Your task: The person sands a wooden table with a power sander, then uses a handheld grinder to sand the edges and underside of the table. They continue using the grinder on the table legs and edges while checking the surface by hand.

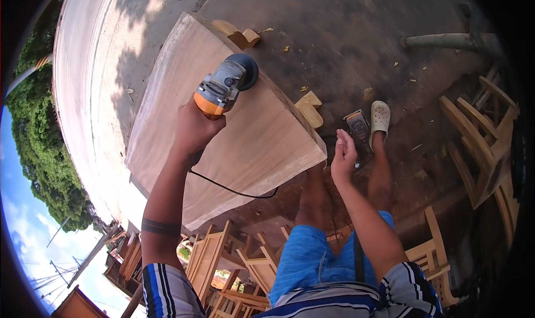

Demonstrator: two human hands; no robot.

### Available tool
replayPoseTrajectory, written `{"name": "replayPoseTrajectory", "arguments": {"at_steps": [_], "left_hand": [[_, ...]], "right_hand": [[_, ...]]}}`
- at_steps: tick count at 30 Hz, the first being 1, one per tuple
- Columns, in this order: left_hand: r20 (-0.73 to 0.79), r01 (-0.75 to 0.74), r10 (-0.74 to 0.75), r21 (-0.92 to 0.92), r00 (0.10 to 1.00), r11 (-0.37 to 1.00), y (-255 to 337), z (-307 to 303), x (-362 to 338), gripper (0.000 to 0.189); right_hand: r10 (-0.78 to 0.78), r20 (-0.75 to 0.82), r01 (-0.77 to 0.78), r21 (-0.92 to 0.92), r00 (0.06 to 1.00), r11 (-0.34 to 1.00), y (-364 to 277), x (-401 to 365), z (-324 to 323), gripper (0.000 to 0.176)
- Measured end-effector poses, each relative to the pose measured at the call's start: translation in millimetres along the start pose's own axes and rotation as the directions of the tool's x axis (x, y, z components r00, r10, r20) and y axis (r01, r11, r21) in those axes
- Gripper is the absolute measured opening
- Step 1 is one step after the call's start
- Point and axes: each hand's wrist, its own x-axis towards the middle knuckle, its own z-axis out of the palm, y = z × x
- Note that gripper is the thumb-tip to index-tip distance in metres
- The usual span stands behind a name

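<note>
My left hand (196,127) is wrapped around the body of an angle grinder (224,79), grey and orange with a dark disc. The disc sits at the right-hand edge of a large wooden table (234,151) with a pale, grained top. From under my left wrist a black cord (231,192) loops over the tabletop. Beside the table's near corner, my right hand (344,157) hangs in the air, fingers extended and holding nothing. A second power tool (356,123), dark with orange, lies on the ground beyond that hand.
Curved wooden legs (310,109) jut from beneath the table. My foot in a cream clog (380,117) rests next to the tool on the ground. Wooden chairs (485,139) stand at the right, with more chair frames (209,256) behind at the bottom. A greenish metal pipe (446,40) is at upper right.
</note>
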Motion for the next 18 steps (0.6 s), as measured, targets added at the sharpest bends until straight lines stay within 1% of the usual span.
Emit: {"name": "replayPoseTrajectory", "arguments": {"at_steps": [1, 2, 4, 9, 12, 15, 18], "left_hand": [[0.009, -0.015, 0.015, -0.006, 1.0, 1.0, 2.8, 1.9, -6.1, 0.037], [0.033, 0.037, -0.037, 0.004, 0.999, 0.999, 7.9, 4.2, -12.8, 0.037], [0.057, 0.025, -0.025, 0.0, 0.998, 1.0, 8.4, 12.1, -24.2, 0.036], [0.098, -0.002, 0.001, 0.003, 0.995, 1.0, 12.2, 29.4, -49.1, 0.035], [0.123, -0.024, 0.019, 0.035, 0.992, 0.999, 19.9, 36.9, -62.0, 0.037], [0.186, -0.017, -0.005, 0.117, 0.982, 0.993, 25.4, 43.2, -72.6, 0.04], [0.23, -0.083, 0.049, 0.139, 0.972, 0.987, 28.7, 52.7, -83.5, 0.048]], "right_hand": [[0.019, -0.003, -0.019, -0.014, 1.0, 1.0, 7.8, -5.4, -8.3, 0.032], [0.038, -0.005, -0.038, -0.027, 0.999, 0.999, 15.3, -11.5, -16.9, 0.032], [0.061, -0.007, -0.061, -0.073, 0.998, 0.995, 29.8, -20.8, -32.1, 0.032], [0.074, 0.015, -0.072, -0.098, 0.997, 0.993, 42.2, -32.1, -59.7, 0.03], [0.084, 0.025, -0.081, -0.106, 0.996, 0.991, 45.9, -32.3, -68.5, 0.031], [0.082, 0.037, -0.077, -0.119, 0.996, 0.99, 49.1, -31.6, -72.4, 0.03], [0.083, 0.03, -0.079, -0.111, 0.996, 0.991, 52.3, -32.8, -77.6, 0.03]]}}
